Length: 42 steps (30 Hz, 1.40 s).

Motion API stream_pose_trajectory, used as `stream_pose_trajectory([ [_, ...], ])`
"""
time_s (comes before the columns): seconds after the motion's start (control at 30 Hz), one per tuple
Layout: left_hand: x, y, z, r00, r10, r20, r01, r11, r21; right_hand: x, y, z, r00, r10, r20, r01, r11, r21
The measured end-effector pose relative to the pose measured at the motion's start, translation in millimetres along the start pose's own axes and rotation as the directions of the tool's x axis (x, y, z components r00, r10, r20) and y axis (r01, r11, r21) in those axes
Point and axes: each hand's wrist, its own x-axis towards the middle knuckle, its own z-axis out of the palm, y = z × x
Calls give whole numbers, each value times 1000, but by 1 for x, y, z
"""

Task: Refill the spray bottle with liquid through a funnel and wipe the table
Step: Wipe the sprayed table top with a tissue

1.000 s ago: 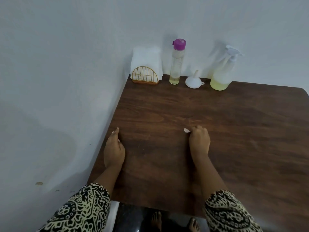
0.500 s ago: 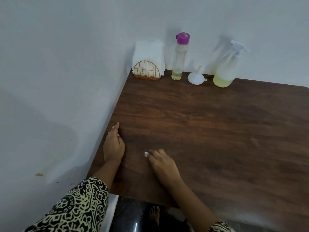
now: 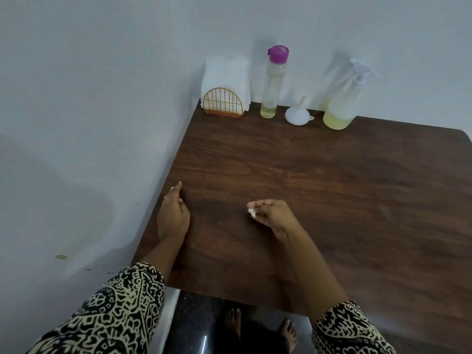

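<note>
White tissue (image 3: 252, 213) between right fingers (image 3: 263, 203)

Brown woodgrain table (image 3: 332, 187), purple cap (image 3: 278, 53), black-and-cream patterned sleeves (image 3: 115, 315), seemingly yellowish liquid (image 3: 337, 121).

The counter (image 3: 306, 175) is dark wood-grain with a faint sheen. The gold wire holder (image 3: 223, 102) looks metal, its napkins (image 3: 226, 72) matt white paper (the small wad (image 3: 252, 212) likewise, crumpled). Bottle (image 3: 272, 83), funnel (image 3: 297, 114) and spray bottle (image 3: 342, 103) are smooth plastic. Sleeves (image 3: 115, 315) are printed cloth.
</note>
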Motion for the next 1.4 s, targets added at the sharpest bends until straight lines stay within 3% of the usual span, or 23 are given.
stream_pose_trajectory([
  [0.07,-1,0,0,1000,-1,6,1,1000,1,6,6,-5,995,-98,-28,90,974,-210],
  [0.1,-1,0,0,1000,0,10,0,1000,3,10,10,-7,974,-220,-52,181,898,-402],
  [0.17,0,0,-1,1000,-3,16,2,1000,11,13,17,-1,878,-479,27,340,583,-738],
  [0.2,0,1,-2,1000,-11,20,10,1000,14,12,22,7,836,-537,114,378,414,-828],
  [0.27,-1,2,-2,1000,-13,27,13,1000,21,4,31,30,791,-533,300,440,156,-884],
  [0.37,-1,4,-4,999,3,34,-4,1000,26,-16,43,52,678,-440,590,585,-164,-794],
  [0.43,-5,6,-4,999,-7,39,6,1000,21,-24,46,36,628,-408,663,615,-262,-744],
  [0.5,-15,10,-3,999,-24,35,25,1000,-14,-26,47,1,626,-440,643,576,-294,-762],
  [0.6,-41,35,12,991,71,110,-67,997,-38,-30,42,-66,715,-566,410,378,-180,-908],
  [0.67,-62,59,30,968,158,195,-150,987,-53,-35,32,-106,785,-595,175,221,5,-975],
  [0.73,-82,92,55,936,234,263,-219,972,-87,-39,22,-149,800,-595,-78,84,241,-967],
  [0.8,-100,132,82,908,280,311,-257,960,-112,-48,16,-190,790,-520,-324,45,577,-815],
  [0.83,-109,151,94,894,302,332,-274,953,-127,-52,15,-206,801,-440,-407,84,755,-650],
  [0.9,-126,198,126,850,364,380,-320,931,-176,-62,15,-245,843,-279,-460,163,947,-276],
  [0.97,-142,250,162,786,450,424,-400,893,-206,-71,18,-292,853,-220,-473,199,975,-95],
  [1.1,-175,350,253,678,547,491,-512,831,-219,-82,26,-407,819,-181,-544,189,981,-42],
  [1.27,-216,469,376,695,484,532,-521,849,-91,-78,35,-570,783,-194,-591,159,981,-110],
  [1.4,-235,543,440,715,410,567,-543,836,81,-80,18,-670,670,-148,-727,61,987,-146],
])
